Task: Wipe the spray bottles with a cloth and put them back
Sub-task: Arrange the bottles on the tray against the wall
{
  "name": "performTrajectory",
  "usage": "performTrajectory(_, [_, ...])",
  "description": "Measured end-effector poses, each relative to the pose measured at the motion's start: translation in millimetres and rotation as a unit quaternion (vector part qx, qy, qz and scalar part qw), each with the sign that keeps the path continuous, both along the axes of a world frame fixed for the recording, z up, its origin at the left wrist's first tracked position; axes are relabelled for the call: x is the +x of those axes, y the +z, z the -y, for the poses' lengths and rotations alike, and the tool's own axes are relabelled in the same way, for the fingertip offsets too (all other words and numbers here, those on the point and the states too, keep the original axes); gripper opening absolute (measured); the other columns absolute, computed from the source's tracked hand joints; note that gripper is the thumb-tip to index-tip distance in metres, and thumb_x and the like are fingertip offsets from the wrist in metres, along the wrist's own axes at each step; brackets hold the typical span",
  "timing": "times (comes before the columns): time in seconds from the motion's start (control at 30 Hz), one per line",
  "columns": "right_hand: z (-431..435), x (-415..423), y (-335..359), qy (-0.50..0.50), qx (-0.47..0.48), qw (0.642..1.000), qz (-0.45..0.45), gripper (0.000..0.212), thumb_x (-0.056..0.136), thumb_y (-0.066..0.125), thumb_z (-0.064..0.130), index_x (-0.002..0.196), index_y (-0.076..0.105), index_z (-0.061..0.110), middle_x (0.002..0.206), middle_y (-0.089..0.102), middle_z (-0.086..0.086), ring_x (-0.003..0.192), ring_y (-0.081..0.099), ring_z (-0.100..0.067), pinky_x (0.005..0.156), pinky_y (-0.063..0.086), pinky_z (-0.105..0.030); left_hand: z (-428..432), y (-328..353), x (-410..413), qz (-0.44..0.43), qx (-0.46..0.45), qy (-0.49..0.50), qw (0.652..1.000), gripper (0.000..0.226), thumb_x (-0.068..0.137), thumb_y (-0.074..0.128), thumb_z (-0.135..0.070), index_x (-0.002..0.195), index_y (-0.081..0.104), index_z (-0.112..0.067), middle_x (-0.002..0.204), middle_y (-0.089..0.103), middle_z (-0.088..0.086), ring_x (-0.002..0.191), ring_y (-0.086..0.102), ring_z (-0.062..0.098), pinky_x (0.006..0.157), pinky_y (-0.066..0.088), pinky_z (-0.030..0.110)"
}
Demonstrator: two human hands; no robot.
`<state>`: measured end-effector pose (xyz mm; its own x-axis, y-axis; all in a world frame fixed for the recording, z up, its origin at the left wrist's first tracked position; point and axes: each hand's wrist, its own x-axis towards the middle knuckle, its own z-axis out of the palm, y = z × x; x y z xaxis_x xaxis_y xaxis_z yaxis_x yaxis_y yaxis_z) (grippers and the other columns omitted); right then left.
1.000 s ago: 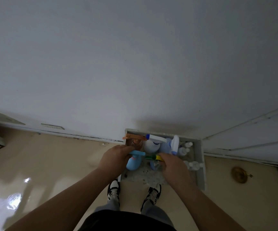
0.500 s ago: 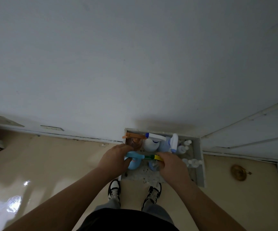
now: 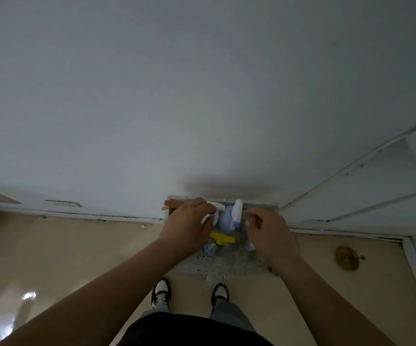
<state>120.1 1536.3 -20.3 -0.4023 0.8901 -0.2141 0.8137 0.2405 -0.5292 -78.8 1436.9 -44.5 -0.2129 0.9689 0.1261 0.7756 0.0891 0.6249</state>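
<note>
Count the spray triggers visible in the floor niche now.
4: orange trigger at the rear left; white trigger held by the left hand; lavender-tipped trigger mid-rear; yellow trigger in front. The right hand may hide others.

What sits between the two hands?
Head view: a pale blue spray bottle with a white trigger head stands between the left hand, gripping a white spray bottle, and the right hand; a yellow trigger shows below it.

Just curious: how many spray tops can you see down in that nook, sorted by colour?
orange spray head: 1
white spray heads: 2
yellow spray head: 1
Total: 4 in view; more may be hidden.
</note>
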Motion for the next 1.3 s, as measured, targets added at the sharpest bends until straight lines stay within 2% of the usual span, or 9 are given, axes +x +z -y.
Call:
performTrajectory(0.13, [-19, 26, -8, 0.003, -0.054, 0.998, 0.015, 0.021, 0.102, 0.053, 0.021, 0.114, 0.070, 0.020, 0.103, 0.071, -0.005, 0.062, 0.056, -0.007, 0.064, 0.051, -0.024, -51, 14, 42, 0.000, -0.117, 0.006, 0.993, 0.025, 0.098, 0.057, -0.032, 0.117, 0.069, -0.020, 0.109, 0.070, 0.004, 0.097, 0.067, 0.025, 0.080, 0.054, 0.035])
performTrajectory(0.23, [-32, 39, -17, 0.042, -0.082, 0.996, 0.014, 0.024, 0.103, 0.053, 0.021, 0.121, 0.069, 0.019, 0.115, 0.069, -0.009, 0.064, 0.053, -0.004, 0.060, 0.045, -0.015, -81, 9, 65, -0.043, -0.237, 0.013, 0.970, 0.036, 0.097, 0.059, -0.047, 0.119, 0.061, -0.018, 0.112, 0.068, 0.008, 0.103, 0.065, 0.030, 0.086, 0.056, 0.041])
performTrajectory(0.37, [-44, 49, -29, 0.101, -0.081, 0.991, 0.016, 0.029, 0.100, 0.056, 0.017, 0.127, 0.067, 0.017, 0.128, 0.065, -0.009, 0.105, 0.064, -0.022, 0.082, 0.047, -0.023, -97, -7, 77, -0.052, -0.321, 0.038, 0.945, 0.037, 0.096, 0.064, -0.040, 0.121, 0.064, -0.012, 0.119, 0.068, 0.013, 0.108, 0.065, 0.032, 0.093, 0.055, 0.042])
performTrajectory(0.5, [-55, 59, -41, 0.124, -0.101, 0.986, 0.055, 0.028, 0.095, 0.063, 0.017, 0.122, 0.067, 0.010, 0.125, 0.063, -0.013, 0.104, 0.064, -0.030, 0.089, 0.055, -0.040, -101, -11, 78, -0.044, -0.327, 0.049, 0.943, 0.030, 0.094, 0.067, -0.037, 0.116, 0.070, -0.017, 0.113, 0.072, 0.010, 0.102, 0.067, 0.029, 0.092, 0.056, 0.040])
performTrajectory(0.77, [-68, 45, -84, 0.186, -0.085, 0.969, 0.141, 0.031, 0.093, 0.058, 0.042, 0.117, 0.064, 0.024, 0.129, 0.065, -0.010, 0.116, 0.060, -0.029, 0.088, 0.050, -0.037, -107, -6, 91, -0.165, -0.332, 0.025, 0.928, 0.026, 0.100, 0.056, -0.037, 0.122, 0.065, -0.025, 0.117, 0.069, 0.009, 0.107, 0.066, 0.031, 0.091, 0.054, 0.041])
performTrajectory(0.9, [-74, 39, -93, 0.184, -0.085, 0.967, 0.157, 0.028, 0.096, 0.060, 0.029, 0.121, 0.066, 0.019, 0.129, 0.065, -0.011, 0.112, 0.063, -0.028, 0.084, 0.049, -0.034, -111, -12, 88, -0.122, -0.372, 0.030, 0.920, 0.035, 0.101, 0.052, -0.048, 0.122, 0.063, -0.022, 0.123, 0.068, 0.012, 0.111, 0.066, 0.033, 0.096, 0.052, 0.045])
performTrajectory(1.03, [-83, 44, -103, 0.163, -0.094, 0.971, 0.148, 0.039, 0.094, 0.066, 0.020, 0.133, 0.061, 0.018, 0.129, 0.065, -0.011, 0.114, 0.063, -0.029, 0.092, 0.052, -0.036, -122, -12, 89, -0.141, -0.377, -0.007, 0.915, 0.038, 0.100, 0.059, -0.033, 0.136, 0.059, -0.021, 0.133, 0.064, 0.013, 0.121, 0.062, 0.035, 0.099, 0.050, 0.047])
performTrajectory(1.17, [-88, 52, -112, 0.167, -0.091, 0.974, 0.125, 0.020, 0.099, 0.055, 0.023, 0.110, 0.069, 0.015, 0.115, 0.068, -0.011, 0.098, 0.063, -0.026, 0.077, 0.046, -0.030, -131, -17, 87, -0.177, -0.346, -0.005, 0.921, 0.035, 0.096, 0.064, -0.024, 0.131, 0.058, -0.024, 0.126, 0.064, 0.009, 0.116, 0.063, 0.034, 0.093, 0.053, 0.044])
performTrajectory(1.3, [-84, 52, -112, 0.180, -0.070, 0.975, 0.110, 0.024, 0.103, 0.050, 0.031, 0.105, 0.070, 0.017, 0.105, 0.069, -0.007, 0.089, 0.060, -0.021, 0.073, 0.042, -0.030, -132, -21, 82, -0.146, -0.350, -0.001, 0.925, 0.049, 0.090, 0.073, -0.020, 0.136, 0.058, -0.022, 0.130, 0.062, 0.009, 0.119, 0.062, 0.033, 0.100, 0.053, 0.046])
